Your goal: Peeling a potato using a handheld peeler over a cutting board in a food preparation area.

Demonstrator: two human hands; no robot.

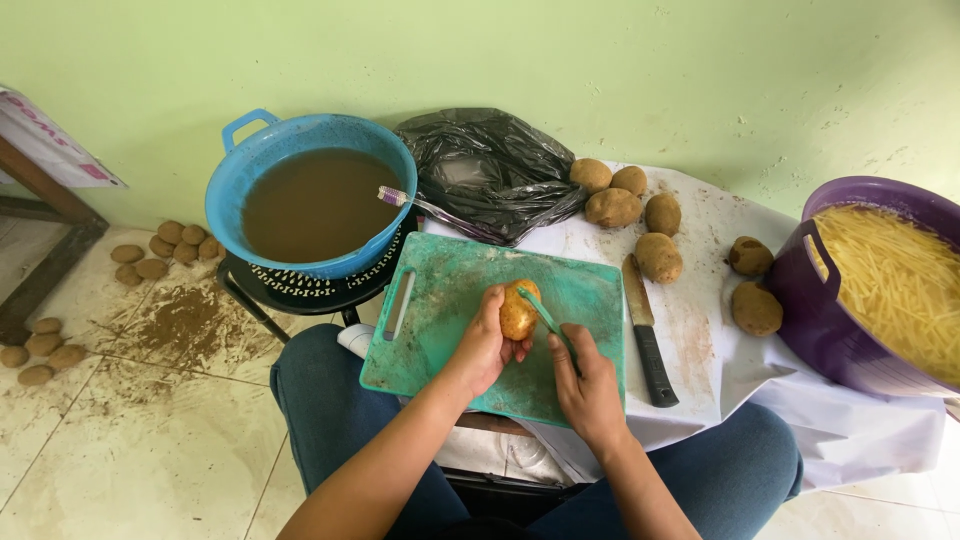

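My left hand point(482, 345) holds a partly peeled potato point(518, 310) upright above a green cutting board point(440, 300). My right hand point(588, 380) grips a green peeler point(545, 318), its blade laid against the potato's right side. The board rests across my lap and the edge of a cloth-covered table point(700, 350). A black-handled knife point(645, 330) lies just right of the board.
A blue basin point(255, 150) of muddy water with a toothbrush point(415, 203) stands at the left on a black stool. A black plastic bag point(495, 170) and several unpeeled potatoes point(640, 215) lie behind the board. A purple basin point(820, 310) of potato strips stands right. More potatoes point(165, 250) lie on the dirty floor.
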